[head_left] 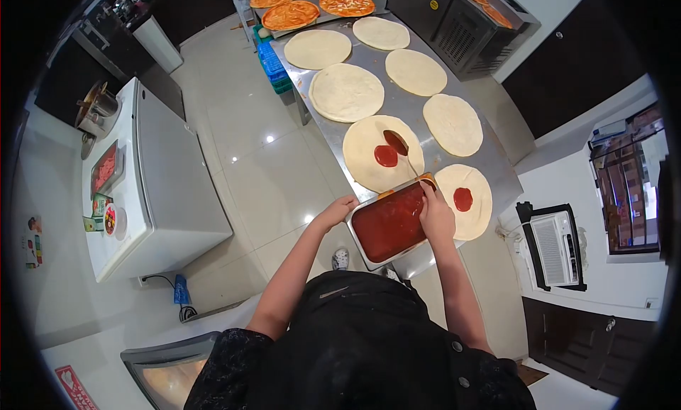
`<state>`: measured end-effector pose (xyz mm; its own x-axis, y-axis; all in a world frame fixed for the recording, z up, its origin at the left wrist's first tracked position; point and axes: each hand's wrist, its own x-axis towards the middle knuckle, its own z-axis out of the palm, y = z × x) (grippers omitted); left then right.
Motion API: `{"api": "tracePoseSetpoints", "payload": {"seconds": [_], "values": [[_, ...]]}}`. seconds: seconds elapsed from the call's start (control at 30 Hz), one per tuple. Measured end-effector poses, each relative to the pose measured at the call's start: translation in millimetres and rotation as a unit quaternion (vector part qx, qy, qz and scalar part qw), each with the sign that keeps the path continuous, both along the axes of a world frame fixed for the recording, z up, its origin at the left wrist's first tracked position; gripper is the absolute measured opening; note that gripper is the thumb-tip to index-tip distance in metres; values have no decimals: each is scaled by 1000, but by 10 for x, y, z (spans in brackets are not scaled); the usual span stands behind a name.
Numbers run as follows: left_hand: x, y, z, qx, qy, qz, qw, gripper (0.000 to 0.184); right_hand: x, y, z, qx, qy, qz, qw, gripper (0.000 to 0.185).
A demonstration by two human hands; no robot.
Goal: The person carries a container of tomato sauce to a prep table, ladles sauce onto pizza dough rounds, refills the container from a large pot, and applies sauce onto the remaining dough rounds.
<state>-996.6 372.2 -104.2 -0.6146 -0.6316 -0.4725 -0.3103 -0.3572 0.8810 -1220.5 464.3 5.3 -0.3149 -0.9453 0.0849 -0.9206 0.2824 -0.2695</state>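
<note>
- Red sauce (pixel 386 225) fills the metal tray (pixel 360 245) right in front of me, at the near end of the steel table (pixel 404 111); whether it rests there I cannot tell.
- My left hand (pixel 335 213) grips the tray's left rim by its far corner, fingers curled over the edge.
- My right hand (pixel 438 215) is at the tray's right side, fingers closed around the handle of the ladle (pixel 396 142).
- Near, on the right, lies a right dough round (pixel 479 218) with a spot of sauce on it.
- Just beyond the tray, the ladle's bowl is over the left dough round (pixel 362 154), beside its own red spot.
- Farther along lie five plain rounds (pixel 346 92), two left and three right.
- At the far end, red-topped rounds (pixel 291 15) lie close together.
</note>
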Motion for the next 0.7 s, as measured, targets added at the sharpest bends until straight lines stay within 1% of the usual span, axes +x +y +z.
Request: {"api": "tracePoseSetpoints", "payload": {"seconds": [0.07,0.13,0.17,0.23,0.27,0.3,0.33,0.37,0.4,0.43,0.47,0.5,0.53,0.57,0.63,0.67,0.7], "values": [[5,-12,5,13,4,1,1000,18,-6,-9,-14,-7,-5,-8,1000,31],[24,10,15,30,7,-1,1000,18,-34,-13,-34,-40,-29,-1,999,32],[31,15,15,42,6,14,999,18,-46,-11,-55,-40,-30,-4,999,32],[45,60,11,55,6,26,998,19,-70,7,-114,-118,-99,7,988,33],[54,109,17,75,18,72,994,22,-89,14,-152,-117,-99,4,988,33],[57,166,25,94,31,118,988,25,-117,19,-192,-119,-143,-3,983,32],[79,218,35,95,30,116,988,25,-143,23,-224,-121,-187,-8,975,32],[115,272,15,148,50,161,974,31,-148,22,-194,-121,-187,-10,975,32],[147,337,-5,201,69,206,955,38,-160,30,-160,-78,-333,-63,938,31],[167,408,-26,201,68,205,955,38,-169,46,-123,-33,-469,-115,875,31],[172,487,-70,210,52,216,952,43,-173,78,-49,-33,-470,-116,874,31],[187,571,-126,219,35,227,948,49,-167,131,50,-42,-532,-141,834,31],[212,656,-181,219,43,203,954,62,-163,191,145,-51,-592,-166,787,31],[207,732,-193,220,41,201,954,62,-173,266,229,-50,-593,-168,786,31],[153,867,-206,264,52,213,939,77,-219,458,386,-69,-615,-194,761,32],[154,914,-196,270,77,200,939,91,-224,576,455,-70,-615,-197,761,32],[139,924,-162,272,75,196,939,91,-237,710,516,-75,-615,-210,756,32]]}}
